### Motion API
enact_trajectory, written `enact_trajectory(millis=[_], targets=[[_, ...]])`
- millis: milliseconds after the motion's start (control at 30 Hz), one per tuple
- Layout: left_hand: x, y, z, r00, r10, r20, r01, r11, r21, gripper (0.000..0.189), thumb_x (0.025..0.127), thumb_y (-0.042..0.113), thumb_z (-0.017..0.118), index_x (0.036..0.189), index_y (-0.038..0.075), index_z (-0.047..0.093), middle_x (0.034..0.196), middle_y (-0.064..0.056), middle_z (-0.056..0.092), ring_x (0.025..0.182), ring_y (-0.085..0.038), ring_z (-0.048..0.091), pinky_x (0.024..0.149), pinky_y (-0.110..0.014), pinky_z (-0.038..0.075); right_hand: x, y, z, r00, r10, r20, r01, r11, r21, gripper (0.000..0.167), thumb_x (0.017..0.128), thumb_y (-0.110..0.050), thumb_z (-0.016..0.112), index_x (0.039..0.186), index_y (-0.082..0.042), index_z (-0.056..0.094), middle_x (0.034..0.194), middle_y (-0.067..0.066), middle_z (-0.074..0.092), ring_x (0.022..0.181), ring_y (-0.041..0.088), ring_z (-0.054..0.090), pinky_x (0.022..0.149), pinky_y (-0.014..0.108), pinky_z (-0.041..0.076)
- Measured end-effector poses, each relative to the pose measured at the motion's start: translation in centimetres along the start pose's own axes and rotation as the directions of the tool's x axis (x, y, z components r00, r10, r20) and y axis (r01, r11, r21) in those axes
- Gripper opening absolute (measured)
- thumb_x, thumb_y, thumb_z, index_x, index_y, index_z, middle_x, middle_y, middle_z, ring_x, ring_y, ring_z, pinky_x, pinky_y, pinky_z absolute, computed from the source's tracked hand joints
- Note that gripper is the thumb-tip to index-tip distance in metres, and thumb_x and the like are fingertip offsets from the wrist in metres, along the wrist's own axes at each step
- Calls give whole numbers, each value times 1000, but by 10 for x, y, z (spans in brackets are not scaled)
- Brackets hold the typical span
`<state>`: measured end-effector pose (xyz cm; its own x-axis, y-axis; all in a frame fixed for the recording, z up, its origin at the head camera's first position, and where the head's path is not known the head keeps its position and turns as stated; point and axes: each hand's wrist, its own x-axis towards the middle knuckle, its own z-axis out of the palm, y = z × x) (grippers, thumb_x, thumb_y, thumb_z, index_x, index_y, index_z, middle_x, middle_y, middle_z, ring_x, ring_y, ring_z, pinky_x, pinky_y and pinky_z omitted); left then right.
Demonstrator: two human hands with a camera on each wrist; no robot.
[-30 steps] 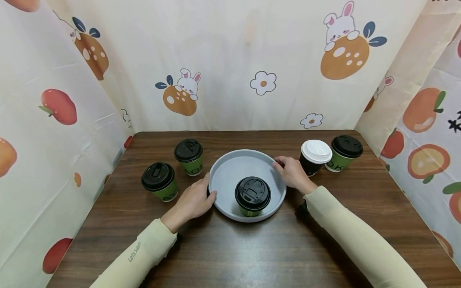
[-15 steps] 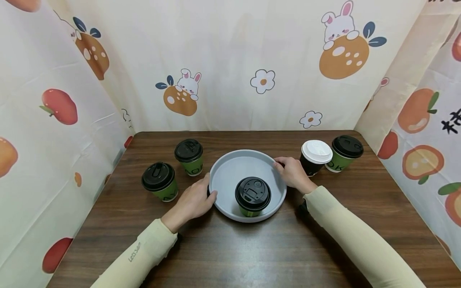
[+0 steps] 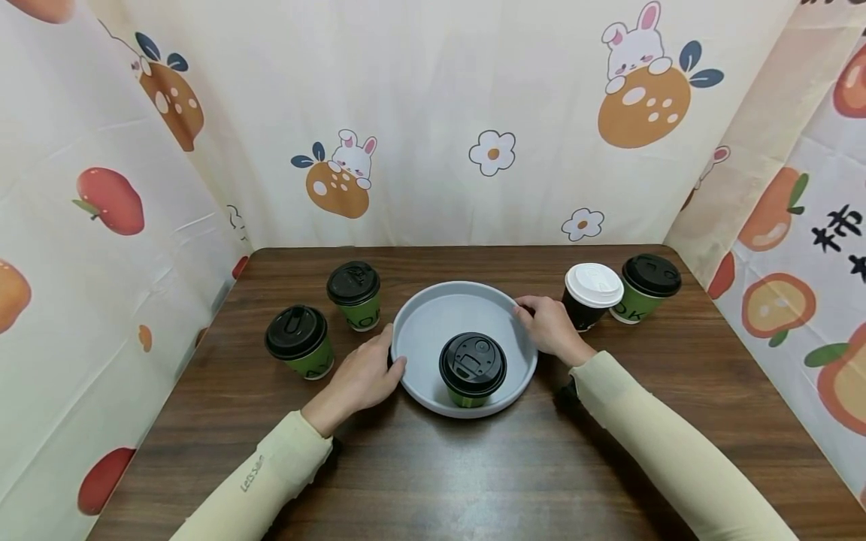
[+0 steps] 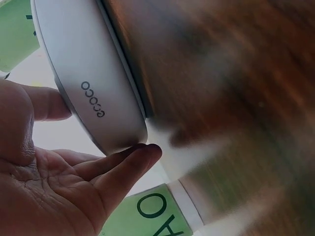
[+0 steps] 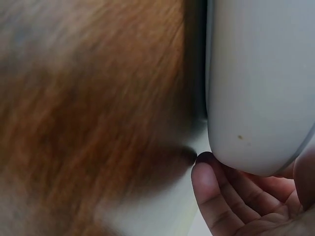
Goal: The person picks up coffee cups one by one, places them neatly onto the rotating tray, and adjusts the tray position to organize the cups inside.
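A round grey tray [image 3: 433, 308] with a raised rim lies flat on the table, holding one green cup with a black lid [image 3: 473, 368] near its front. My left hand [image 3: 360, 376] holds the tray's left side, thumb at the rim and fingers along the outer wall. In the left wrist view, the printed wall of the tray [image 4: 88, 64] meets the thumb and fingertips. On the far right side, my right hand [image 3: 551, 327] grips the rim. The right wrist view has fingertips [image 5: 204, 179] against the tray's outer wall [image 5: 261, 98]; the thumb is mostly hidden there.
Two black-lidded green cups, one nearer [image 3: 300, 342] and one farther [image 3: 355, 295], stand left of the tray. Beyond my right hand are a white-lidded black cup [image 3: 593, 293] and another green cup [image 3: 647, 287]. Printed cloth [image 3: 419, 90] encloses the wooden table [image 3: 467, 481] behind and on both sides.
Both hands stay on the tray, and the tray and cups keep their places on the table. The printed cloth at the right shifts leftward in view.
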<state>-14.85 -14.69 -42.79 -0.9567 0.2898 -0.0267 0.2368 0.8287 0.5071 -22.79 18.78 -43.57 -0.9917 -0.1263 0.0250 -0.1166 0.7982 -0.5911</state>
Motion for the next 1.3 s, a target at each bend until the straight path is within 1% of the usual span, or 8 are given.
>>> enact_trajectory(millis=[200, 400, 633, 867, 1100, 1300], targets=[[0, 1, -3, 1000, 8, -5, -8, 1000, -4, 69, 103, 29, 59, 157, -5, 33, 156, -21, 44, 139, -37, 49, 109, -52, 44, -2, 0, 0, 1000, 3, -5, -3, 1000, -7, 33, 106, -21, 56, 130, -3, 69, 121, 19, 71, 107, 32, 67, 86, 47, 57], [-1, 1, -5, 999, 23, -31, -23, 1000, -17, 67, 103, 29, 59, 157, -3, 35, 155, -20, 46, 138, -35, 49, 109, -52, 45, -4, -1, -1, 1000, 13, 3, -13, 1000, -16, 34, 106, -23, 56, 130, -3, 69, 121, 19, 71, 108, 32, 67, 87, 47, 56], [-1, 0, -3, 997, 37, -61, -38, 999, -22, 64, 103, 29, 61, 155, -2, 39, 152, -20, 50, 137, -34, 51, 107, -53, 46, -8, -2, -2, 1000, 29, 5, -29, 1000, -9, 34, 106, -22, 55, 130, -3, 69, 120, 19, 71, 103, 30, 68, 84, 45, 57], [-1, 0, -4, 997, 30, -69, -30, 1000, -5, 65, 103, 32, 60, 155, -2, 39, 152, -20, 49, 139, -35, 49, 109, -53, 45, -10, -1, -2, 1000, 29, 2, -29, 1000, -6, 33, 106, -21, 56, 129, -2, 69, 118, 18, 72, 98, 28, 69, 81, 43, 58], [-2, 1, -5, 996, 34, -83, -35, 999, -18, 64, 103, 31, 60, 154, -2, 40, 152, -20, 49, 139, -34, 48, 108, -53, 45, -11, 2, -1, 1000, 6, -21, -7, 1000, -22, 31, 105, -20, 56, 125, 0, 70, 114, 17, 73, 99, 28, 67, 85, 46, 56], [-2, 1, -6, 996, 30, -89, -32, 999, -23, 64, 103, 31, 60, 154, -3, 40, 152, -20, 49, 139, -35, 48, 108, -53, 45, -13, 1, -2, 1000, 4, -26, -5, 1000, -21, 31, 105, -20, 57, 123, 1, 71, 111, 17, 74, 96, 27, 68, 82, 44, 57]])
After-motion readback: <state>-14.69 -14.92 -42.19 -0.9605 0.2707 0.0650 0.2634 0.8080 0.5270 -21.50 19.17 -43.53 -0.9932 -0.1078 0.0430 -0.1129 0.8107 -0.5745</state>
